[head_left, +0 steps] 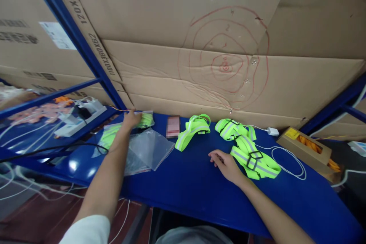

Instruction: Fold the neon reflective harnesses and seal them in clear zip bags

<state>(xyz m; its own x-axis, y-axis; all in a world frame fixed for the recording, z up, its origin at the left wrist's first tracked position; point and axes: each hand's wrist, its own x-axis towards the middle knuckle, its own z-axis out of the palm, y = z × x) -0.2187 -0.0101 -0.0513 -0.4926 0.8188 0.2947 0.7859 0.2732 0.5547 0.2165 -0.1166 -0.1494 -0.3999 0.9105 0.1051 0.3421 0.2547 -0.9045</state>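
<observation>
Glossy table (183, 183), matt cardboard wall (148, 11)
The straps (267, 167) look like cloth webbing, the bags (150, 146) like thin, clear, shiny plastic; creases roughen the cardboard wall.

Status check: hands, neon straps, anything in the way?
Left hand at bagged neon strap, grip unclear. Right hand seemingly empty beside buckled straps. Looped strap lies between. Clear bags near left hand, possibly in the way.
</observation>
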